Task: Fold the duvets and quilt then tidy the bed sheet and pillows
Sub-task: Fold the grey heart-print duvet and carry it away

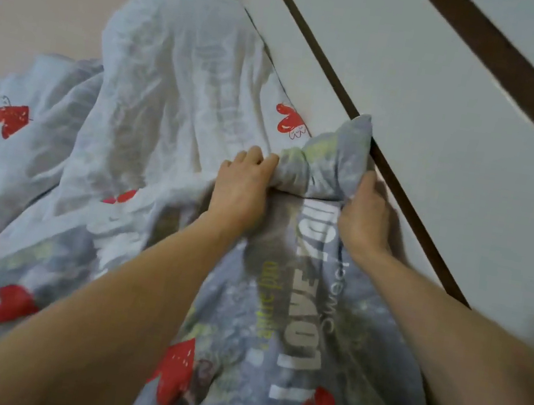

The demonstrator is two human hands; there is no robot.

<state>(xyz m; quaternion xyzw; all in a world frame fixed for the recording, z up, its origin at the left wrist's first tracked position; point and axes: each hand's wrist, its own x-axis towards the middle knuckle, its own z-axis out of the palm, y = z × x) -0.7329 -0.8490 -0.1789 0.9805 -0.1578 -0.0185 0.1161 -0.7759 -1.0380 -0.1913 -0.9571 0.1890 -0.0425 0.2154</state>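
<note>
Both hands are gripping a bunched corner of the grey duvet (304,312) near the middle of the frame. The left hand (244,181) is curling its fingers into the fold, and the right hand (364,213) is pinching the raised corner against the white panel (441,141) running along the right. The pink bed sheet (37,12) is lying crumpled in the upper left.
</note>
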